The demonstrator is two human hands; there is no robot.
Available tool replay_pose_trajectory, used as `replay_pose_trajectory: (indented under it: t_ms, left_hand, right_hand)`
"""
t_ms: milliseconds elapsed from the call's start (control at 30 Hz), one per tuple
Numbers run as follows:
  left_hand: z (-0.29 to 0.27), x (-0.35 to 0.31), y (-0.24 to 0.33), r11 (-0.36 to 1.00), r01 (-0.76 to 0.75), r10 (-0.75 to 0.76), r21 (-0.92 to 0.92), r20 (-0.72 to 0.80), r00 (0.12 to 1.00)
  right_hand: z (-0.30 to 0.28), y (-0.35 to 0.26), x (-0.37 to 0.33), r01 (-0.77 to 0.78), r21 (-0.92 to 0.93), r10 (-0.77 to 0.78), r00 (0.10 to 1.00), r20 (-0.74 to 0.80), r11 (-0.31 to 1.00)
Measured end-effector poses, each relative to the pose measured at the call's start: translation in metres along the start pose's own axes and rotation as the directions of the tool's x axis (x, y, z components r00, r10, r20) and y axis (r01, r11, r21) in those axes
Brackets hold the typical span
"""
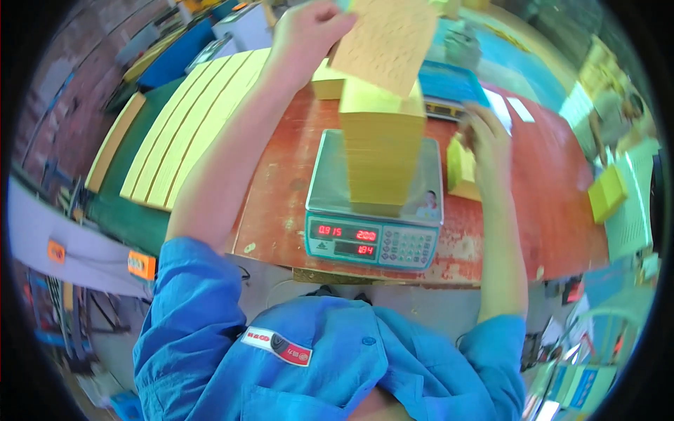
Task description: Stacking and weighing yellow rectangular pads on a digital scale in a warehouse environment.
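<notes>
At the left, long pale-yellow paper stacks in rows lie on a dark green surface. Next comes the left hand, raised high: its fingers are curled in and appear to pinch the left edge of a flat, tan-yellow, dotted paper sheet. This sheet is tilted above the tall, squared yellow paper stack, which stands on the metal pan of a teal-edged digital scale with red lit figures. The scale rests on a worn red surface. To its right, the right hand has its fingers loosely bent, near a small yellow paper block; because of blur, I cannot tell whether it touches or holds anything.

In my judgement, the sheet should be handled flat and with its edges in line with the stack. The tall stack may lean easily, so a gentle touch is advisable. To read the scale correctly, both hands should be off the load.
</notes>
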State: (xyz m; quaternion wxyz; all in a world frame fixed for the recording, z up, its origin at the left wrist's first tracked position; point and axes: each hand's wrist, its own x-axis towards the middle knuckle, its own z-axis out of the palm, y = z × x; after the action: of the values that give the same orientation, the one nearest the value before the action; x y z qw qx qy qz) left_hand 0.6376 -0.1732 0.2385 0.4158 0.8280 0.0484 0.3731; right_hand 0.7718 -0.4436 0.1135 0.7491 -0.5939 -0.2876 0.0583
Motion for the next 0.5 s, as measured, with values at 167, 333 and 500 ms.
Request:
replay_pose_trajectory:
  t_ms: [167,333,500]
  left_hand:
    - [-0.103,0.041,-0.053,0.940,0.091,-0.111,-0.330,-0.043,0.993]
    - [-0.097,0.084,-0.233,0.685,0.148,-0.299,-0.713,-0.090,0.950]
    - [-0.028,0.096,-0.371,0.549,0.446,-0.670,-0.707,-0.053,0.741]
  right_hand:
    - [-0.006,0.028,-0.093,-0.060,-0.204,0.020,0.982,-0.190,0.977]
    - [-0.056,0.099,-0.188,-0.293,-0.322,0.135,0.891,-0.433,0.900]
    - [-0.062,0.151,-0.223,-0.454,-0.360,0.134,0.752,-0.645,0.815]
